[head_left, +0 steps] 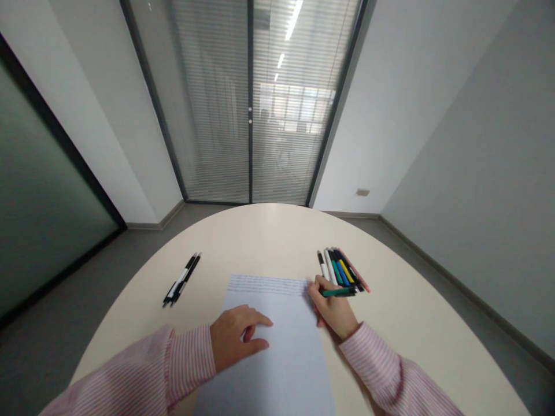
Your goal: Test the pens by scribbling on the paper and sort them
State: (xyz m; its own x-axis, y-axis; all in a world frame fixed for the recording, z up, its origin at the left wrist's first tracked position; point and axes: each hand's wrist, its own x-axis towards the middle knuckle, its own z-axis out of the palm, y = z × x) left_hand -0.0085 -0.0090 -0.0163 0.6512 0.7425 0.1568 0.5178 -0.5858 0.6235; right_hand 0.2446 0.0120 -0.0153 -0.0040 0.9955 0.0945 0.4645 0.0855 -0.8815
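Note:
A white sheet of paper (286,358) lies on the table before me, with several lines of small handwriting along its top. My left hand (240,335) rests on the sheet's left half, thumb and forefinger apart, holding nothing. At the upper right edge of the paper, my right hand (332,306) is closed around a green pen (340,292), which slants back to the right. The pen's tip is hidden by my fingers, near the end of the written lines. Just beyond that hand lies a row of several pens (342,270) in white, green, blue, yellow, black and pink.
Two black-and-white pens (182,280) lie side by side at the left of the round cream table (269,237). Past its far edge stands a glass partition with blinds (212,127). Pale walls and a grey floor surround the table.

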